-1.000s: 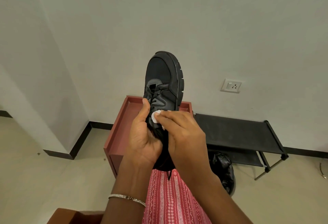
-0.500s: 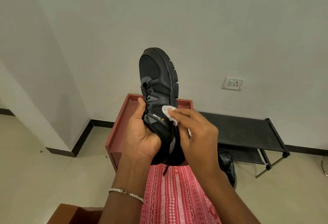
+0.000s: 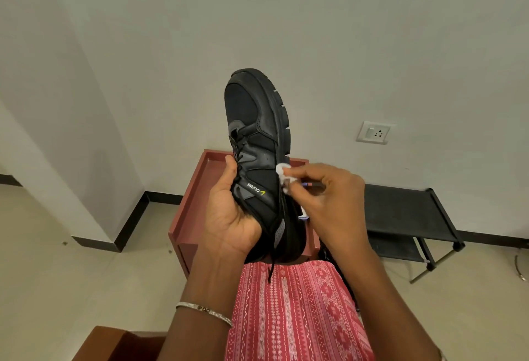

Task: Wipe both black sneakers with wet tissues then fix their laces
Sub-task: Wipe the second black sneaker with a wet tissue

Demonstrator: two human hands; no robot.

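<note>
Only 1 view: a wide-angle camera on the person's head, facing forward and down. It sits close above the hands, left hand (image 3: 229, 217) and right hand (image 3: 329, 203), with the wall (image 3: 372, 31) and floor (image 3: 57, 289) behind.

Both my forearms reach up from the near edge, bare, and meet in the middle. My left hand (image 3: 229, 217) is turned palm toward me, its fingers wrapped around the heel end of the black lace-up sneaker (image 3: 257, 146) and its thumb lying straight up along the laced side. A thin silver bangle (image 3: 204, 311) circles that wrist. My right hand (image 3: 329, 203) sits just to the right, back of the hand toward me, fingers curled, the fingertips (image 3: 294, 173) pinching a small crumpled white wet tissue (image 3: 283, 173) against the shoe's side.
</note>
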